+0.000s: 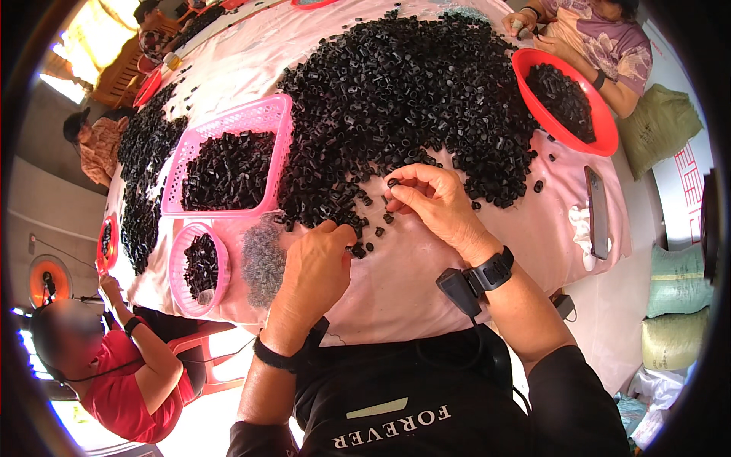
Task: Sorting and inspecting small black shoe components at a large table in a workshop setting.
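Observation:
My right hand [442, 206] pinches a small black plastic piece [393, 183] between thumb and fingertips, just above the near edge of a big heap of black plastic pieces [403, 91]. My left hand [318, 263] is lower and to the left, its back turned up and its fingers curled in; what they hold, if anything, is hidden. Several loose black pieces [379, 231] lie on the pink cloth between my hands. Beside my left hand is a patch of fine grey bits [263, 263], too small to make out.
A pink perforated basket [283, 152] and a round pink basket [222, 255], both with black pieces, stand to the left. At the right are a red basin [607, 141] and a phone-like dark slab [596, 213]. Other people sit around the table; sacks [678, 282] stand at far right.

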Action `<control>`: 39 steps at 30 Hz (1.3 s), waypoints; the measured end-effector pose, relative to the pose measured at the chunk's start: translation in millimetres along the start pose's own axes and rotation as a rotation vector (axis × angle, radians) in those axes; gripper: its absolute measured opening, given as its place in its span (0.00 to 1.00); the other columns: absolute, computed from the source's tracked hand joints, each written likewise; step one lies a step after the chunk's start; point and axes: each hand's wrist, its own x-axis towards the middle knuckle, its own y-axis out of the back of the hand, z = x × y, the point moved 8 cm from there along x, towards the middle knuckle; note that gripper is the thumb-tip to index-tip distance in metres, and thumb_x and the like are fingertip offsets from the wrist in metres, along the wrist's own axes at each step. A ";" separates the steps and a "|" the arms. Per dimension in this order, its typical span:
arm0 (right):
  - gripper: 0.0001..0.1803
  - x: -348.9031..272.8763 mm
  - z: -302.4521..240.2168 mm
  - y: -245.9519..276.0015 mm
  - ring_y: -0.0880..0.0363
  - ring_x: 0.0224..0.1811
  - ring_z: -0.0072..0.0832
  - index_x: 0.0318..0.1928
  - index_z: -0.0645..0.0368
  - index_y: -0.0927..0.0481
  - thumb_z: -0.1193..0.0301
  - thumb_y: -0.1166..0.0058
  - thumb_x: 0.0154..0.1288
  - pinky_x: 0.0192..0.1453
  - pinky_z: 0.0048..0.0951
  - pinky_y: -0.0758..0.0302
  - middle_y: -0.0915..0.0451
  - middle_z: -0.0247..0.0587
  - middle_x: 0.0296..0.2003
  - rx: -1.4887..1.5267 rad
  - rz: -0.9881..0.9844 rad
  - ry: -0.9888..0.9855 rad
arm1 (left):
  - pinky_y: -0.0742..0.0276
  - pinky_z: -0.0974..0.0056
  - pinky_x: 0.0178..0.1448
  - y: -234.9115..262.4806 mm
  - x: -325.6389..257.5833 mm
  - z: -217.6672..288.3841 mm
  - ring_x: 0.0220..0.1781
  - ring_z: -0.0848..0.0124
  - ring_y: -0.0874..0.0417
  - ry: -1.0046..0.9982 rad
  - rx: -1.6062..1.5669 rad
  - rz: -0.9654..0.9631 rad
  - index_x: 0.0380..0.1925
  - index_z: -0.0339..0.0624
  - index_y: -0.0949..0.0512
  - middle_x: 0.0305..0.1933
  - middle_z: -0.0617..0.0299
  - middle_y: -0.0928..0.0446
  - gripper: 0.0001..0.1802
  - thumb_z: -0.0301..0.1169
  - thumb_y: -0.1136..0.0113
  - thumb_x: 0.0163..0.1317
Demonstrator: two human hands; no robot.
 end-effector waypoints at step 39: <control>0.11 1.3 16.3 -8.5 0.19 0.34 0.19 0.48 0.69 0.16 0.76 0.39 0.69 0.42 0.23 0.20 0.16 0.35 0.33 0.060 -0.088 -0.126 | 0.21 0.50 0.37 20.4 58.7 48.8 0.35 0.45 0.18 -0.307 -0.068 0.292 0.36 0.35 0.22 0.33 0.48 0.23 0.08 0.14 0.43 0.58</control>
